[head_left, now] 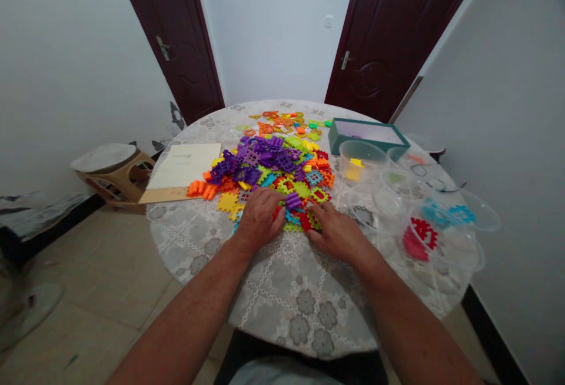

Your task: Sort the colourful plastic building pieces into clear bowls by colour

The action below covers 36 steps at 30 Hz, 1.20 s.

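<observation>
A heap of interlocking plastic building pieces [251, 158] in purple, green, yellow, orange, red and blue lies on the table in front of me. At its near edge, my left hand [261, 218] is closed, with a small orange-red piece [277, 212] showing between thumb and forefinger. Just to the right, the fingers and thumb of my right hand [334, 231] close around a red notched piece [305, 221]. A purple ridged piece [293, 200] lies between the hands on top of the heap. The undersides of both hands are hidden.
Clear plastic tubs at the right hold yellow pieces [354, 169], blue pieces [461, 214] and red pieces [419, 239]. Behind them stands a green box [338, 136]. A paper sheet [183, 164] lies left, more pieces [278, 120] at the back. A stool [106, 158] stands beside the table.
</observation>
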Each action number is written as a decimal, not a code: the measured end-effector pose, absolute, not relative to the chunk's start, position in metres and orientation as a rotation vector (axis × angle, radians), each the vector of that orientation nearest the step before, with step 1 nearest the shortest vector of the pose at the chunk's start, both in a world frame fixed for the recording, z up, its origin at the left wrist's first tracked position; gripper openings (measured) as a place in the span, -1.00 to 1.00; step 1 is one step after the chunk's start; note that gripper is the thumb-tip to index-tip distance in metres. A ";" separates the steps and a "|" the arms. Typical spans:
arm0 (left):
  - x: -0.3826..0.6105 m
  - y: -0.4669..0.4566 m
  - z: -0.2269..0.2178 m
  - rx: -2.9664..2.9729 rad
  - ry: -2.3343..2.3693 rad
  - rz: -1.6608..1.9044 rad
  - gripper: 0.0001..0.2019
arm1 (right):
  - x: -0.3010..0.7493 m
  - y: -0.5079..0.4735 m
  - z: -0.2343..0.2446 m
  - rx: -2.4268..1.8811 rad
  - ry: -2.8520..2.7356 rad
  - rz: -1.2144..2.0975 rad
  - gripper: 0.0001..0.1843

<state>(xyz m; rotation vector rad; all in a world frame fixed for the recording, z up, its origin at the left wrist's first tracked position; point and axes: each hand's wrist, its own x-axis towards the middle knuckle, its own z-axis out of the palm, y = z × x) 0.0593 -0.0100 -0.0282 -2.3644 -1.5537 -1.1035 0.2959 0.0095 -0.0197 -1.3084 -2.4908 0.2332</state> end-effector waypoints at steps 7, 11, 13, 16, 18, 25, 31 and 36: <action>0.063 -0.012 -0.032 -2.427 -1.509 -1.168 -0.75 | 0.289 0.020 -0.018 -1.432 -2.364 0.252 -0.78; 0.062 -0.011 -0.033 -2.404 -1.556 -1.139 -0.75 | 0.285 0.021 -0.019 -1.459 -2.259 0.324 -0.79; 0.061 -0.011 -0.033 -2.385 -1.589 -1.117 -0.77 | 0.285 0.022 -0.021 -1.456 -2.216 0.385 -0.78; 0.059 -0.010 -0.034 -2.382 -1.598 -1.102 -0.79 | 0.286 0.025 -0.026 -1.454 -2.154 0.462 -0.75; 0.059 -0.009 -0.035 -2.383 -1.589 -1.104 -0.80 | 0.287 0.026 -0.028 -1.467 -2.109 0.468 -0.71; 0.060 -0.008 -0.036 -2.376 -1.542 -1.145 -0.83 | 0.285 0.027 -0.027 -1.344 -2.030 0.309 -0.65; 0.061 -0.011 -0.031 -2.355 -1.537 -1.246 -0.81 | 0.276 0.016 -0.020 -1.093 -1.987 0.274 -0.61; 0.064 -0.015 -0.028 -2.451 -1.515 -1.381 -0.70 | 0.264 0.003 -0.019 -0.853 -2.050 0.597 -0.61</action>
